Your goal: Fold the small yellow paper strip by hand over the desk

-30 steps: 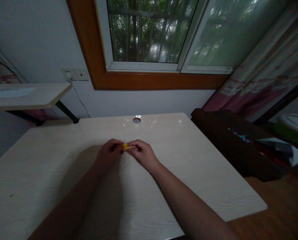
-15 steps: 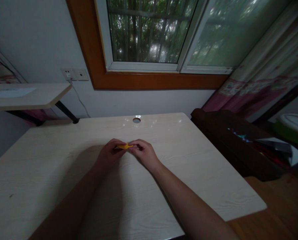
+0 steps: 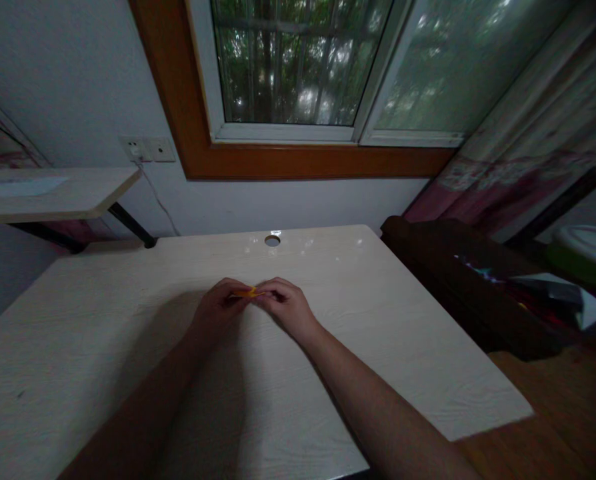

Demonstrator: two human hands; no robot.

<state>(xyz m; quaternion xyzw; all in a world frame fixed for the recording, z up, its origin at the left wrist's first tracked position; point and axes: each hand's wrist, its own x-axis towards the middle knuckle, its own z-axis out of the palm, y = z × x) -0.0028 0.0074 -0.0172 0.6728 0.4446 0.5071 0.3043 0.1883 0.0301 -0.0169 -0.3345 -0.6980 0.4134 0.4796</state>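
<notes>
Pinch grip, both hands: your left hand (image 3: 218,307) has the small yellow piece (image 3: 245,293) nipped between thumb and fingers, and your right hand (image 3: 291,303) closes thumb and fingertips on its other end. Neither grip looks released. Contact on the right is partly hidden by your own fingers, so how firmly that side presses cannot be told.

Step in hand, as judged: fine two-handed work on the piece, the left steadying and the right working its thinner end. Any next move would call for small fingertip adjustments, with the left pinch kept steady and the right kept light, since so slender a piece may bend or slip. Material not readable at this size.

Orientation: long axis runs left to right, from one hand to the other, roughly parallel to the far edge of the table (image 3: 378,347). The narrow end points toward your right fingertips; the left end disappears into your left hand. A small raised bit shows near the middle, pointing up and away from you.

Location: piece sits between your hands, over the table, on your side of the round hole (image 3: 273,241). Whether your hands rest on the surface is unclear. Further out, the raised shelf (image 3: 53,183) stands at far left; the window (image 3: 288,73) lies beyond.
</notes>
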